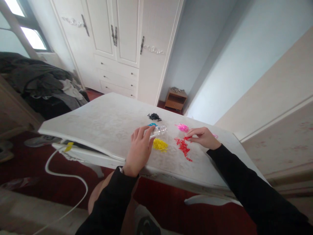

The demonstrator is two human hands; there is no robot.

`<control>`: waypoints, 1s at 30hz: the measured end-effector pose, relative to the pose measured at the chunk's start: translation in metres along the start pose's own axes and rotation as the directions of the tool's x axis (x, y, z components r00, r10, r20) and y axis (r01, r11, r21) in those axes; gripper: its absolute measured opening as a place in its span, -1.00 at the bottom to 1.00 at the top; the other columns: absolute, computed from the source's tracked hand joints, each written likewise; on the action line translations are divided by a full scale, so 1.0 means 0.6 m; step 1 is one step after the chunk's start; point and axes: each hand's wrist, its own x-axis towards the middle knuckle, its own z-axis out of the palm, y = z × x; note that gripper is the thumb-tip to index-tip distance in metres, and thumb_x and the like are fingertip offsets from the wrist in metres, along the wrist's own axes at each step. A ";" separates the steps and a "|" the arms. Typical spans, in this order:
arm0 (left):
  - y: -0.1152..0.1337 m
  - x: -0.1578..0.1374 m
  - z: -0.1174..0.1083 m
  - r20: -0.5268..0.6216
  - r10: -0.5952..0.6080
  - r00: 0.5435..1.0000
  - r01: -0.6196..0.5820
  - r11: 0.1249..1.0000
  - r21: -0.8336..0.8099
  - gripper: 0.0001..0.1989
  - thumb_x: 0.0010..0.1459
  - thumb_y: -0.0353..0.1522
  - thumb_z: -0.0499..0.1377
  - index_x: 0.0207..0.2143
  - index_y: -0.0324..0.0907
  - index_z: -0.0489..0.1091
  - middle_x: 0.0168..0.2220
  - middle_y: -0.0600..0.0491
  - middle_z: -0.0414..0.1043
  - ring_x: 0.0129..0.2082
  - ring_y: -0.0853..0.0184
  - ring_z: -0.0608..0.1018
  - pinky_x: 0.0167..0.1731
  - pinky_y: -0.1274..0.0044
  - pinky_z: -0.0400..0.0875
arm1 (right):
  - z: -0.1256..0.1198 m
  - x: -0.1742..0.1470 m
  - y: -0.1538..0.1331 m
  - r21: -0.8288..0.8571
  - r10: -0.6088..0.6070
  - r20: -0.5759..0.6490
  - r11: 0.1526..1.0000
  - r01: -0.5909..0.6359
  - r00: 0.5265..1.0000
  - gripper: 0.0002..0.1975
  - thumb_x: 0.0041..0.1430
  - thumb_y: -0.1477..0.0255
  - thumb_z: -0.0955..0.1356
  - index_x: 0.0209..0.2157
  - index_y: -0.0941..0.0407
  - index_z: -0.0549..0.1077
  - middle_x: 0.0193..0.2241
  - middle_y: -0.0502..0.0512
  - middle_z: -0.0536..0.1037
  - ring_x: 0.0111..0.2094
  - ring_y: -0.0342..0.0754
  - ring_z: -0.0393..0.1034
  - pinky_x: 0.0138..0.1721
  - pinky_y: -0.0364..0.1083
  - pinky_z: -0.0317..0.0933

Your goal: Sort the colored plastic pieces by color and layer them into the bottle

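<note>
My left hand point(140, 148) is closed around a small clear plastic bottle point(161, 130), which lies tilted with one end toward the right. My right hand point(202, 137) is pinched at the top of a pile of small red plastic clips point(184, 148), with a red clip point(187, 138) between its fingertips. A heap of yellow clips point(160, 145) lies just right of my left hand. Blue clips point(153, 124) show partly behind my left fingers. Farther back are a black heap point(154, 117) and a pink heap point(183, 127).
Everything sits on a white table point(97, 124) with a curved front edge. A white cable point(66, 174) hangs at the left. Behind stand a white wardrobe point(124, 65) and a small wooden nightstand point(174, 100). Dark clothes point(41, 80) are piled at the left.
</note>
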 end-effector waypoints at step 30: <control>-0.010 0.007 -0.006 -0.035 -0.113 0.993 0.104 0.973 -0.208 -0.64 0.40 -0.39 0.10 0.21 -0.11 0.24 0.07 -0.12 0.35 0.11 0.12 0.41 0.17 0.25 0.37 | 0.099 0.177 -0.168 -0.104 -0.264 0.077 0.957 0.271 0.961 -0.88 0.20 0.37 0.51 -0.42 0.04 0.68 -0.39 0.02 0.67 -0.34 -0.04 0.54 -0.26 -0.02 0.39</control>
